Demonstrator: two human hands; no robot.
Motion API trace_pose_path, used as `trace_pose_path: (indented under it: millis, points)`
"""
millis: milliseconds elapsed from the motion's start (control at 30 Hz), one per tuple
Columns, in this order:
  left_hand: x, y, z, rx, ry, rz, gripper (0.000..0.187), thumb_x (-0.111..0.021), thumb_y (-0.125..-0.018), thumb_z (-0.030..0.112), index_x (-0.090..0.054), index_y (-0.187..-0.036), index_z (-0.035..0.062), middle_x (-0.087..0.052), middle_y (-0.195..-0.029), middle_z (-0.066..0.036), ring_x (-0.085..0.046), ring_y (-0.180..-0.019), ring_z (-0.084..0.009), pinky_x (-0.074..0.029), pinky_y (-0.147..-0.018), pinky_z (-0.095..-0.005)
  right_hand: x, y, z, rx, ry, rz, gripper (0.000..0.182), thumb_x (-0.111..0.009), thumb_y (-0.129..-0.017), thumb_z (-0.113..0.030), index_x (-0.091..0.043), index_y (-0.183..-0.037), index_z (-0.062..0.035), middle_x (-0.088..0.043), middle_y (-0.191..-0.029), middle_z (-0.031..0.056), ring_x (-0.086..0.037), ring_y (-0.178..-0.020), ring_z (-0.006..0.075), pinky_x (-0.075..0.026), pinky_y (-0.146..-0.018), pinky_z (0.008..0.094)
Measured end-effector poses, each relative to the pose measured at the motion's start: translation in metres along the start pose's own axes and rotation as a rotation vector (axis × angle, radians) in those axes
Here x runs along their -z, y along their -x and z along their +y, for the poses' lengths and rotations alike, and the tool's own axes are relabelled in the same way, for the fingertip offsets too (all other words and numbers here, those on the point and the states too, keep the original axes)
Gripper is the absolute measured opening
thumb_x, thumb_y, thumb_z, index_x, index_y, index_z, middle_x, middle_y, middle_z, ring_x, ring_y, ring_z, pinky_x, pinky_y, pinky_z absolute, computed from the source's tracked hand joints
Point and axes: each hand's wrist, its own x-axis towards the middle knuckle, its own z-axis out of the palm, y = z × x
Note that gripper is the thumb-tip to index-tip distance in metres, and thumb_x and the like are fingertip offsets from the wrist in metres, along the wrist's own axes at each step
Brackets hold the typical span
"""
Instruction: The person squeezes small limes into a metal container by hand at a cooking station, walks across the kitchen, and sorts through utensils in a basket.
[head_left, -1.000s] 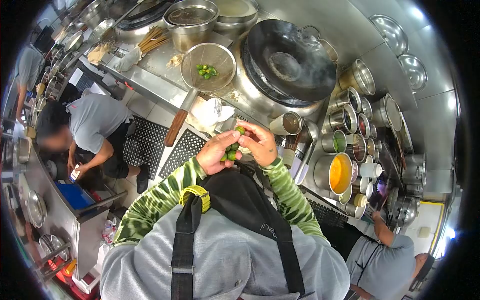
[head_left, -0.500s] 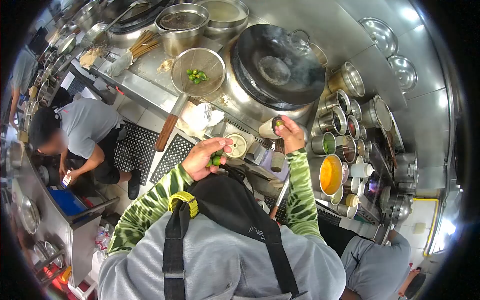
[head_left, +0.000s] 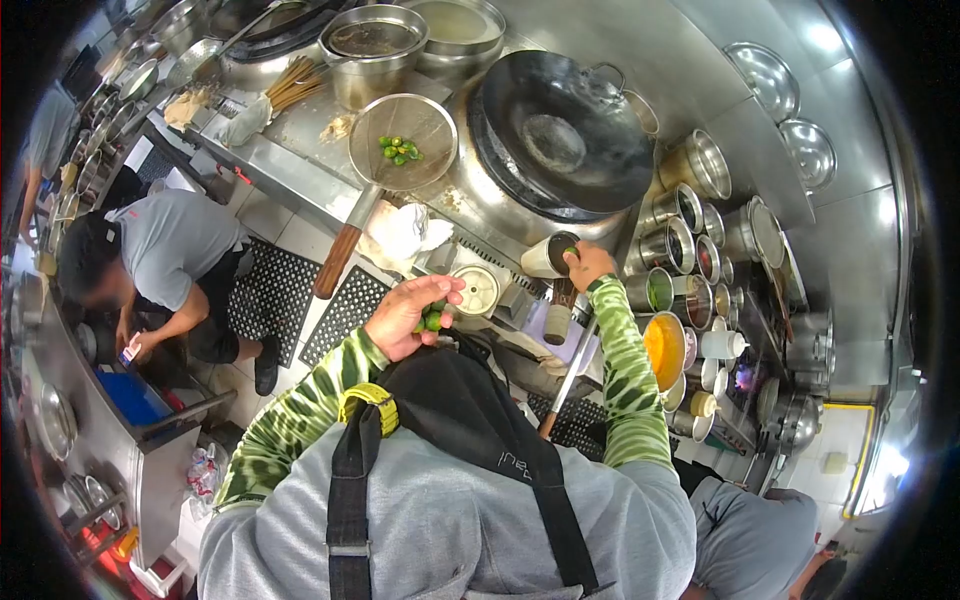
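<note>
My left hand [head_left: 403, 315] is cupped palm up, its fingers curled round several small green limes [head_left: 431, 321]. My right hand [head_left: 588, 265] pinches a small green lime piece [head_left: 570, 253] at the mouth of a tilted metal cup [head_left: 541, 260] with a dark inside. Just below that cup lies a wooden-handled brush-like tool [head_left: 559, 318]. Ahead of my left hand, a long-handled mesh strainer [head_left: 430, 172] rests on the stove edge with cut limes [head_left: 401, 150] in it.
A large black wok [head_left: 600, 165] sits on the burner ahead. Metal pots [head_left: 672, 243] and an orange sauce container [head_left: 661, 350] line the right. A co-worker [head_left: 175, 250] bends over a counter at left; another person [head_left: 760, 530] is at lower right. The strainer's wooden handle [head_left: 338, 260] juts toward me.
My right hand has moved slightly down and right, turning its back more toward me beside the cup's mouth. Less steam shows over the wok. My left hand has stayed in place.
</note>
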Motion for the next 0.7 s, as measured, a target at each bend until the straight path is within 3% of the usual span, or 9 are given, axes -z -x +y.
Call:
trace_pose_path:
  millis: [167, 367, 533, 700]
  points:
    - [0.003, 0.002, -0.002, -0.011, -0.002, -0.008, 0.028, -0.055, -0.096, 0.022, -0.057, -0.116, 0.0029, -0.057, -0.093, 0.000, -0.055, -0.069, -0.0094, -0.037, -0.043, -0.0188, 0.003, -0.005, -0.005, -0.029, 0.116, -0.121, 0.036, -0.052, -0.091, -0.036, -0.059, -0.104, -0.0031, -0.065, -0.097, 0.0237, -0.061, -0.096, 0.0423, -0.047, -0.086, 0.0497]
    - [-0.001, 0.002, -0.005, -0.016, -0.014, 0.023, 0.027, -0.055, -0.095, 0.022, -0.057, -0.115, 0.0035, -0.058, -0.094, 0.000, -0.055, -0.069, -0.0093, -0.037, -0.043, -0.0188, 0.008, -0.007, -0.007, 0.033, 0.135, -0.123, 0.038, -0.048, -0.092, -0.039, -0.061, -0.099, -0.0038, -0.066, -0.094, 0.0239, -0.062, -0.092, 0.0423, -0.048, -0.084, 0.0506]
    - [0.000, 0.000, -0.006, -0.011, 0.019, 0.035, 0.025, -0.057, -0.094, 0.022, -0.058, -0.112, 0.0045, -0.059, -0.092, 0.000, -0.055, -0.064, -0.0090, -0.035, -0.040, -0.0194, -0.008, -0.011, 0.008, 0.039, 0.217, -0.056, 0.040, -0.043, -0.093, -0.039, -0.067, -0.090, -0.0074, -0.068, -0.092, 0.0183, -0.064, -0.089, 0.0399, -0.049, -0.082, 0.0494]
    - [0.009, 0.020, 0.003, 0.004, -0.044, 0.080, 0.027, -0.060, -0.093, 0.024, -0.059, -0.112, 0.0046, -0.059, -0.090, -0.001, -0.054, -0.062, -0.0078, -0.031, -0.038, -0.0179, -0.031, -0.009, 0.010, 0.171, 0.271, 0.109, 0.039, -0.045, -0.091, -0.036, -0.067, -0.079, -0.0069, -0.068, -0.085, 0.0187, -0.065, -0.078, 0.0394, -0.051, -0.071, 0.0495]
